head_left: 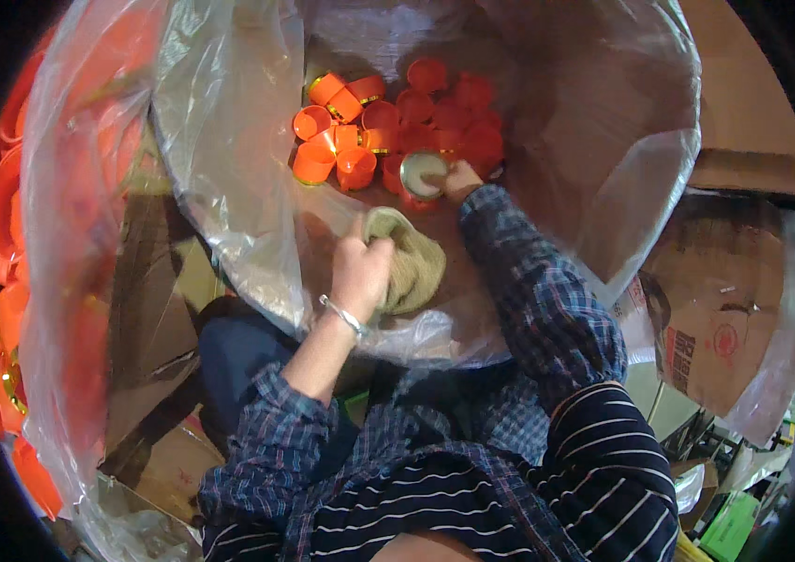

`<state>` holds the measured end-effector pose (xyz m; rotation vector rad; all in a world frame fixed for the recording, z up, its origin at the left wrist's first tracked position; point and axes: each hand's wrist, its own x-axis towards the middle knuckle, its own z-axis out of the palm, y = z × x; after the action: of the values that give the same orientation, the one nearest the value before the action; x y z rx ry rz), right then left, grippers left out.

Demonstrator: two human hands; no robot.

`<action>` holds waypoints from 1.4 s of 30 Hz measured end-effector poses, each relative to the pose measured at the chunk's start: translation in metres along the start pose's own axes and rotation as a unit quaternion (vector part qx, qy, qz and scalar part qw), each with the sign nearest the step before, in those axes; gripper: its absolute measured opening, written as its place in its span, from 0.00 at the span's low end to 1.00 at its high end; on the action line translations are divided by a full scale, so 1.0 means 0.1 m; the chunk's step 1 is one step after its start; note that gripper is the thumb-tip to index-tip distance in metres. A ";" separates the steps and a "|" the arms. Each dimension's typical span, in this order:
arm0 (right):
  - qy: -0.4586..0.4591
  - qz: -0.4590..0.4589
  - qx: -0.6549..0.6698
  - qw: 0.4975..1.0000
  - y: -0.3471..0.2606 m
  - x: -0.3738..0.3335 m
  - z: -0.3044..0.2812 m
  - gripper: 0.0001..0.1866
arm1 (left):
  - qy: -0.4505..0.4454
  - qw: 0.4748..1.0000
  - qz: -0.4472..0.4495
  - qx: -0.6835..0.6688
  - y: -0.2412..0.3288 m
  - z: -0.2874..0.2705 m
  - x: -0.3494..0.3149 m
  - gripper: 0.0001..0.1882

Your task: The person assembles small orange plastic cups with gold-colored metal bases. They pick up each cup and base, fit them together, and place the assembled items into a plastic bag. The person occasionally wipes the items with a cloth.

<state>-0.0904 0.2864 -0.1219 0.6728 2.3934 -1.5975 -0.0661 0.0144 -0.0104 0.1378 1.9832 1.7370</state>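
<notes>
My left hand is closed on a tan, olive-edged cloth, which hangs bunched over the near part of a plastic-lined box. Farther in, my right hand grips the right edge of a round, pale-faced cup-like piece. A little orange shows below its rim; I cannot tell whether that belongs to it or to a cup beneath. Just beyond lies a heap of orange cups, several with gold-and-black bands, tipped at different angles.
Clear plastic liner drapes over the box's sides. More orange pieces sit under plastic at the far left. Cardboard stands at left, and a printed cardboard flap at right. A green box lies at lower right.
</notes>
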 end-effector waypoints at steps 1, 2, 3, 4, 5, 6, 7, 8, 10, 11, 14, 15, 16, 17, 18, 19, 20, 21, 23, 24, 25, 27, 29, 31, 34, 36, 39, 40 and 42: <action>0.037 0.010 0.129 0.991 -0.28 -0.16 -0.01 0.19 | 0.014 0.997 -0.018 -0.068 0.01 -0.02 0.02 0.18; 0.011 -0.002 0.253 0.967 -0.55 -0.38 -0.13 0.16 | 0.012 0.988 -0.014 -0.155 0.03 -0.04 0.02 0.19; -0.022 -0.022 0.344 0.938 -0.79 -0.60 -0.23 0.19 | 0.014 0.972 -0.043 -0.231 0.07 -0.05 0.00 0.21; -0.108 -0.086 0.484 0.864 -0.98 -0.86 -0.29 0.22 | -0.024 0.948 -0.076 -0.308 0.11 -0.08 -0.03 0.21; -0.134 -0.078 0.534 0.832 -1.12 -1.11 -0.35 0.24 | -0.154 0.859 -0.098 -0.479 0.17 -0.10 -0.06 0.22; -0.116 -0.080 0.502 0.853 -1.20 -1.35 -0.33 0.25 | -0.187 0.829 -0.137 -0.509 0.22 -0.11 -0.11 0.23; -0.133 -0.113 0.487 0.856 -1.24 -1.53 -0.31 0.25 | -0.241 0.782 -0.151 -0.555 0.27 -0.14 -0.16 0.23; -0.130 -0.091 0.492 0.856 -1.25 -1.69 -0.29 0.26 | -0.265 0.766 -0.173 -0.560 0.31 -0.16 -0.21 0.23; -0.086 -0.045 0.502 0.859 -1.22 -1.88 -0.26 0.25 | -0.351 0.703 -0.180 -0.591 0.37 -0.19 -0.28 0.22; -0.033 -0.032 0.486 0.873 -1.19 -1.94 -0.27 0.22 | -0.317 0.751 -0.166 -0.555 0.38 -0.18 -0.30 0.20; 0.131 -0.066 0.287 0.947 -1.15 -2.00 -0.22 0.20 | -0.212 0.837 -0.123 -0.489 0.37 -0.15 -0.27 0.11; 0.161 -0.102 0.225 0.956 -1.14 -2.02 -0.19 0.20 | -0.218 0.837 -0.095 -0.492 0.36 -0.14 -0.26 0.10; 0.201 -0.105 0.164 0.960 -1.15 -2.05 -0.12 0.20 | -0.209 0.841 -0.099 -0.489 0.34 -0.13 -0.24 0.09; 0.192 -0.188 0.003 0.963 -1.16 -2.09 -0.05 0.24 | -0.203 0.843 -0.098 -0.489 0.33 -0.12 -0.23 0.08; 0.148 -0.213 0.020 0.966 -1.17 -2.14 0.05 0.26 | -0.197 0.848 -0.117 -0.478 0.31 -0.11 -0.22 0.12; 0.109 -0.244 0.033 0.963 -1.17 -2.17 0.17 0.28 | -0.207 0.842 -0.092 -0.489 0.30 -0.10 -0.23 0.12; 0.105 -0.226 0.080 0.965 -1.20 -2.17 0.27 0.30 | -0.198 0.845 -0.089 -0.489 0.29 -0.09 -0.23 0.11; 0.075 -0.221 0.117 0.965 -1.22 -2.16 0.35 0.31 | -0.201 0.840 -0.075 -0.498 0.28 -0.08 -0.24 0.10; 0.160 -0.256 0.074 0.950 -1.27 -2.10 0.44 0.28 | -0.190 0.850 -0.095 -0.483 0.25 -0.08 -0.26 0.08; 0.177 -0.250 0.042 0.951 -1.30 -2.07 0.48 0.26 | -0.199 0.846 -0.096 -0.485 0.24 -0.08 -0.26 0.08; 0.210 -0.246 0.027 0.946 -1.32 -2.04 0.50 0.25 | -0.193 0.850 -0.094 -0.482 0.21 -0.09 -0.26 0.08; 0.220 -0.248 0.008 0.943 -1.34 -1.99 0.55 0.25 | -0.193 0.842 -0.082 -0.496 0.16 -0.10 -0.24 0.07; 0.247 -0.268 -0.028 0.931 -1.32 -2.00 0.62 0.26 | -0.189 0.848 -0.085 -0.488 0.12 -0.11 -0.21 0.08; 0.269 -0.303 -0.102 0.908 -1.27 -2.03 0.68 0.26 | -0.196 0.845 -0.082 -0.491 0.08 -0.14 -0.17 0.09; 0.262 -0.309 -0.124 0.906 -1.15 -2.06 0.71 0.27 | -0.240 0.877 -0.075 -0.410 0.06 -0.13 -0.16 0.10; 0.252 -0.300 -0.093 0.915 -1.05 -2.04 0.67 0.26 | -0.211 0.904 -0.093 -0.360 0.06 -0.05 -0.18 0.13; 0.204 -0.049 0.252 0.945 -0.96 -1.97 0.60 0.24 | -0.223 0.960 0.140 -0.096 0.06 0.14 -0.28 0.21; 0.129 0.053 0.450 0.882 -0.94 -1.97 0.57 0.24 | -0.220 0.964 0.148 0.019 0.06 0.16 -0.29 0.20; 0.149 0.027 0.463 0.873 -0.93 -1.95 0.62 0.21 | -0.225 0.966 0.063 0.107 0.06 0.18 -0.29 0.18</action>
<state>0.0318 0.1491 0.0066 1.1761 1.5873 -2.7685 -0.0340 0.0206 0.0028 0.6821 1.8384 1.3993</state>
